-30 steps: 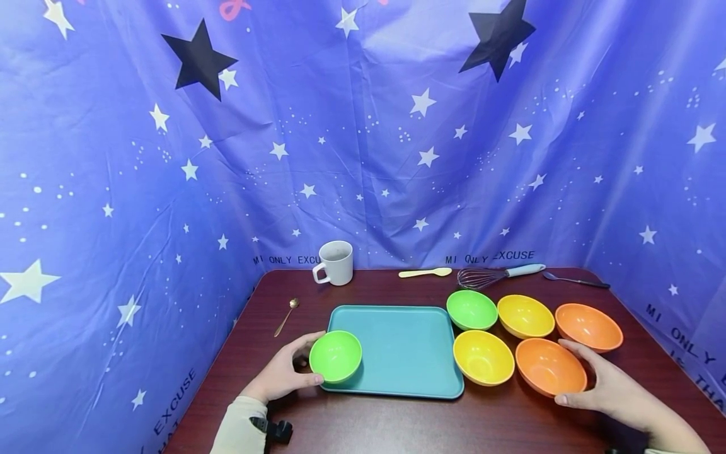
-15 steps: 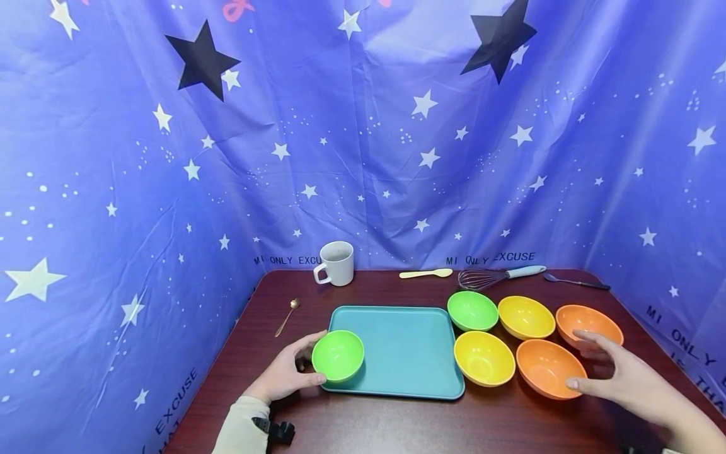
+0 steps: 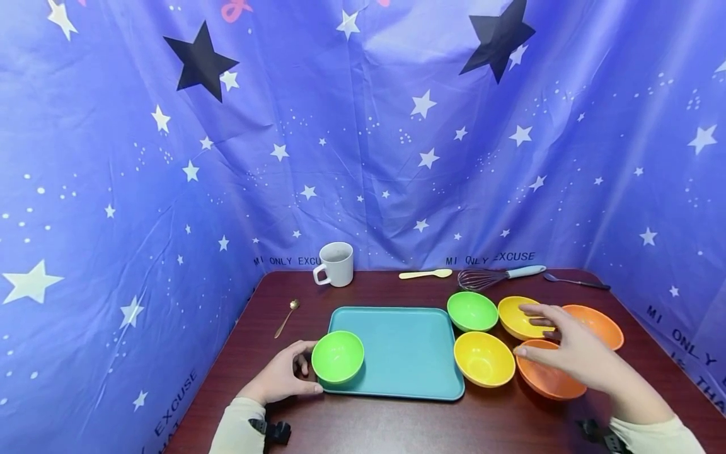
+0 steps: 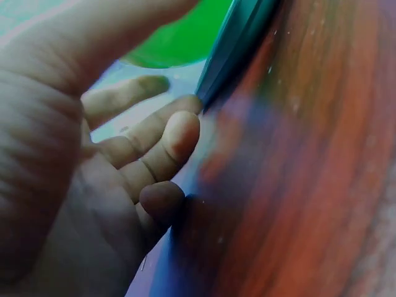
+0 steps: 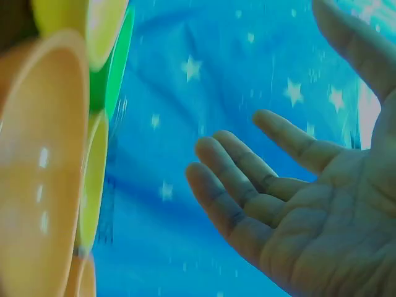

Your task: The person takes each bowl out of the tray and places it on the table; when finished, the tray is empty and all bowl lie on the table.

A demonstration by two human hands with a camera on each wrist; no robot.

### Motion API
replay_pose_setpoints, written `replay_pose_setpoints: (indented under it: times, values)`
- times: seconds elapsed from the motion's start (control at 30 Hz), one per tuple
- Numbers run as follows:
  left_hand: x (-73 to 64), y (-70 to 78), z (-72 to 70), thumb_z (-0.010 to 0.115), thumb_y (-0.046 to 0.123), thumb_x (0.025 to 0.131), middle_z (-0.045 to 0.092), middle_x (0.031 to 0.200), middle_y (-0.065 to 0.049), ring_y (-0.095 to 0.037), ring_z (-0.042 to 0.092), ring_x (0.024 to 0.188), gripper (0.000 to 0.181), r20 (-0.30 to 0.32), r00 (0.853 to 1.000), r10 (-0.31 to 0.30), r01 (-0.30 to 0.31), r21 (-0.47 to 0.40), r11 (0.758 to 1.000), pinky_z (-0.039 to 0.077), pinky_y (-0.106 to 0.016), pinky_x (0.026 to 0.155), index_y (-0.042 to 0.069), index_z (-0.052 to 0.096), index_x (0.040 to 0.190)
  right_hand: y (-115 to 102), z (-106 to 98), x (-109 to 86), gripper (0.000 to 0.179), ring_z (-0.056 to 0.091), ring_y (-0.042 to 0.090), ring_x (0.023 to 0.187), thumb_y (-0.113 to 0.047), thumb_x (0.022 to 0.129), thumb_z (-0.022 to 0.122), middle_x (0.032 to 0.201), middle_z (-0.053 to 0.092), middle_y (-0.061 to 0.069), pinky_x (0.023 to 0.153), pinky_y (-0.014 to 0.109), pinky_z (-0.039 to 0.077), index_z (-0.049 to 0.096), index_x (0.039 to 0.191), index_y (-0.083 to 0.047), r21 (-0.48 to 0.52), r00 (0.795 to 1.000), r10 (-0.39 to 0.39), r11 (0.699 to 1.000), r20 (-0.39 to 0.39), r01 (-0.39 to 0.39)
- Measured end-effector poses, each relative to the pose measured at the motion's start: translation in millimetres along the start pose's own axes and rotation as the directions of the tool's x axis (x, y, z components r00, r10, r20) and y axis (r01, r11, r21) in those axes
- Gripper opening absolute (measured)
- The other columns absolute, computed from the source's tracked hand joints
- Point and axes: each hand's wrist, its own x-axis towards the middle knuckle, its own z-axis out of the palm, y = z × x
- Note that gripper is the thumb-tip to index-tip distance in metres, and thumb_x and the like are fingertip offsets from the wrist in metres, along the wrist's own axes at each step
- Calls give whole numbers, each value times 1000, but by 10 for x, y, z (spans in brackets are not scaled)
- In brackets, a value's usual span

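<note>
A light green bowl stands on the left end of the teal tray. Beside that bowl is my left hand, thumb low by the tray's corner and fingers loosely bent; in the left wrist view, the fingers hold nothing. My right hand hovers over the bowls on the right, fingers spread, nothing in its grasp. It partly covers the front orange bowl, the rear yellow bowl and the rear orange bowl. Nearest its thumb tip is the front yellow bowl.
Another green bowl sits at the tray's right rear corner. Along the back of the table lie a white mug, a cream spoon, a whisk and a dark-handled utensil. A small gold spoon lies left of the tray.
My right hand has left the front orange bowl, lifting and moving left over the bowls. My left fingers have eased away from the green bowl, which stays on the tray.
</note>
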Motion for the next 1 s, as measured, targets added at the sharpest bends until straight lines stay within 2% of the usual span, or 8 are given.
replay_pose_setpoints:
  times: [0.1, 0.17, 0.4, 0.5, 0.73, 1.0]
  values:
    - [-7, -11, 9, 96, 41, 74, 63, 96, 4, -14, 60, 82, 77, 5, 1000, -24, 24, 30, 999, 52, -29, 72, 24, 61, 140, -136, 94, 125, 74, 61, 43, 122, -37, 90, 84, 141, 58, 19, 92, 42, 56, 51, 148, -6, 48, 1000, -8, 999, 14, 8]
    - [-2, -11, 16, 96, 42, 74, 63, 92, 3, -13, 59, 81, 75, 7, 999, -34, 33, 44, 998, 51, -28, 70, 22, 62, 138, -206, 161, 214, 70, 62, 42, 121, -36, 91, 84, 140, 60, 17, 92, 48, 56, 53, 147, -7, 77, 1000, -17, 997, 10, 17]
    - [10, 1, 36, 96, 39, 75, 61, 89, 2, -14, 58, 79, 68, 18, 999, -28, 27, 70, 997, 50, -27, 68, 21, 64, 133, -373, 413, 472, 63, 63, 41, 120, -29, 94, 82, 139, 61, 18, 95, 55, 54, 54, 144, -3, 220, 998, -60, 974, 33, 51]
    - [10, 2, 40, 96, 39, 76, 60, 90, 2, -13, 58, 79, 66, 13, 1000, -22, 21, 76, 997, 50, -27, 67, 23, 64, 132, -431, 523, 553, 59, 64, 39, 119, -29, 95, 80, 138, 62, 18, 96, 55, 53, 56, 142, -3, 261, 996, -78, 963, 51, 62]
    - [11, 13, 35, 96, 38, 76, 60, 91, 3, -12, 58, 78, 65, 10, 1000, -13, 12, 75, 997, 50, -27, 67, 25, 65, 132, -602, 784, 716, 56, 64, 39, 118, -28, 94, 81, 132, 65, 14, 89, 36, 57, 58, 141, -7, 354, 991, -84, 934, 100, 43]
    - [15, 23, 28, 96, 35, 76, 61, 87, 3, -13, 58, 78, 62, 23, 1000, -16, 14, 66, 998, 50, -28, 67, 26, 65, 130, -829, 1095, 847, 58, 64, 39, 118, -23, 95, 80, 130, 64, 18, 94, 43, 56, 54, 142, 1, 436, 984, -100, 900, 150, 25]
